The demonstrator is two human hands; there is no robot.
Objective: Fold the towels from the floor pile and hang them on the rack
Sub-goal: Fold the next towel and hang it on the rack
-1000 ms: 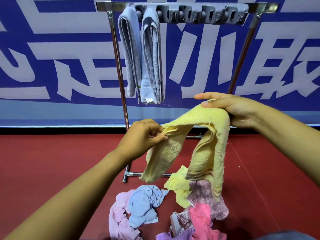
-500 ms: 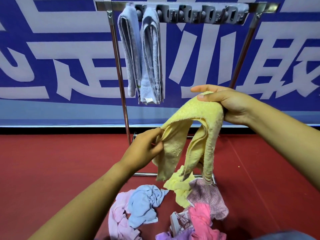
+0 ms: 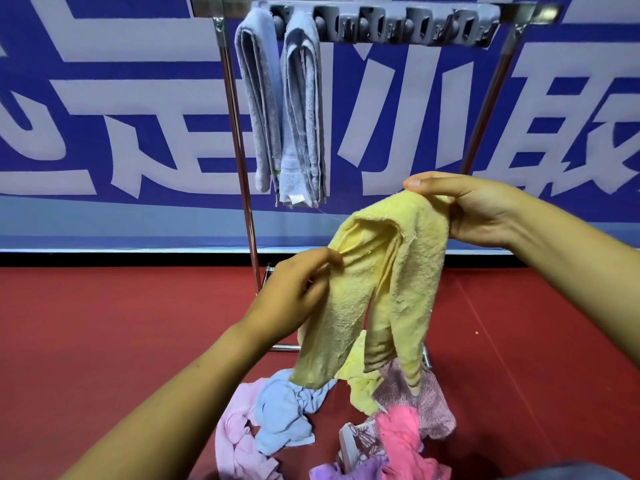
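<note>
Nearest the camera, the floor pile [image 3: 332, 424] lies on the red floor [image 3: 104, 341]: a pale pink towel [image 3: 235, 441] at its left touching a crumpled light blue towel [image 3: 284, 414], a second pale yellow towel [image 3: 360, 386] in the middle, a mauve towel [image 3: 429, 403] to the right, a bright pink towel [image 3: 401, 441] in front of it, a patterned cloth [image 3: 360, 445] and a purple one [image 3: 346, 471] at the bottom edge.

Above the pile, both hands hold a yellow towel [image 3: 391, 271] in the air. The left hand [image 3: 294, 292] pinches one edge between curled fingers and thumb; it is blurred, so the exact finger placement is unclear. The right hand [image 3: 485, 213] grips the bunched top of the towel, thumb laid over it, higher than the left. The towel drapes from the right hand in two hanging lobes whose lower ends dangle just over the pile.

Compared with a second ago, the right hand has risen slightly, the left hand has dropped lower and nearer the hanging cloth, and the towel's arch between them has narrowed into a tighter, steeper fold.

Beyond, the metal rack [image 3: 242, 168] stands on the floor, its grey clip bar [image 3: 398, 26] across the top. Two folded grey-blue towels [image 3: 284, 105] hang side by side at the bar's left end, unchanged. Behind is a blue banner [image 3: 104, 98] with large white characters.
</note>
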